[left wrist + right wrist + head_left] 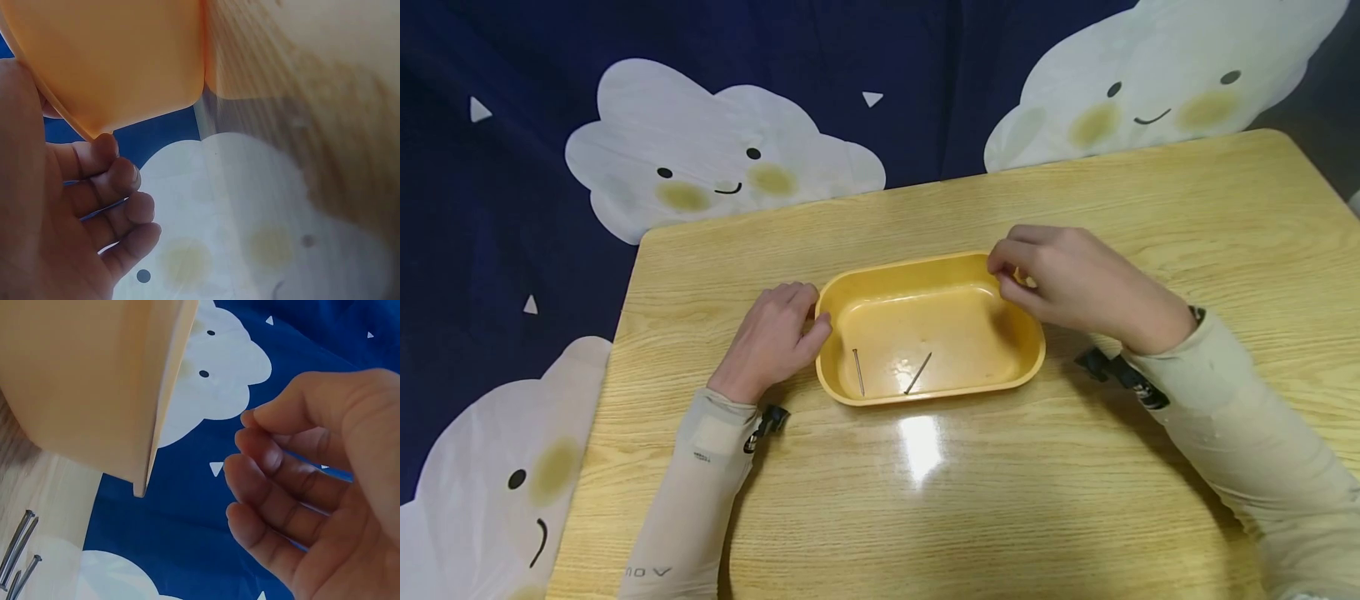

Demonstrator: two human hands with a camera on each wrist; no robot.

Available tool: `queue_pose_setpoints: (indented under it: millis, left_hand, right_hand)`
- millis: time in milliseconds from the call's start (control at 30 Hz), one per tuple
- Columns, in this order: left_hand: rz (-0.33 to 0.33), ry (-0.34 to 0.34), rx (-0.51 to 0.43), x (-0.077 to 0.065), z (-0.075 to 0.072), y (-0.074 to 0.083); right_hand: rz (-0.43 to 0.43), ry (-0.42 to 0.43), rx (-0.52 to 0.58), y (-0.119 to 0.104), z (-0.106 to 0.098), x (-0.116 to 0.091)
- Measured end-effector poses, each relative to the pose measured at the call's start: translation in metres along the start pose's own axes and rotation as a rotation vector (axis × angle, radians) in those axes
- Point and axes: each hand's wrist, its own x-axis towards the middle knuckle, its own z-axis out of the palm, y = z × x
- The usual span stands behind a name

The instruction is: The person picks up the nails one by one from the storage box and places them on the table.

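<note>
A yellow plastic tray (925, 333) lies on the table. Two steel nails rest inside it, a left one (859, 372) and a slanting one (918, 373). At the tray's left end my left hand (771, 337) grips the rim, thumb over the edge and fingers outside. My right hand (1060, 279) hovers over the right end with fingers loosely bent. In the right wrist view nothing shows between its fingertips (245, 472), which are apart from the tray wall. Several loose nails (19, 553) lie beside the tray in that view; in the head view they are hidden.
The wooden table (962, 500) has its far edge behind the tray. A dark blue curtain (917, 92) with white clouds hangs beyond it and along the left side. Small black devices are strapped at both wrists.
</note>
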Motion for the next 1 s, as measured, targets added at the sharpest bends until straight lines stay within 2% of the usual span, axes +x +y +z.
queue_pose_setpoints:
  millis: [367, 1000]
  left_hand:
    - [0.008, 0.007, -0.002, 0.0, 0.0, -0.001]
    - [0.003, -0.007, -0.008, 0.0, 0.0, -0.001]
  right_hand:
    - [-0.049, -0.014, 0.012, -0.008, 0.001, 0.0]
    - [-0.201, 0.022, 0.046, -0.018, 0.016, 0.001]
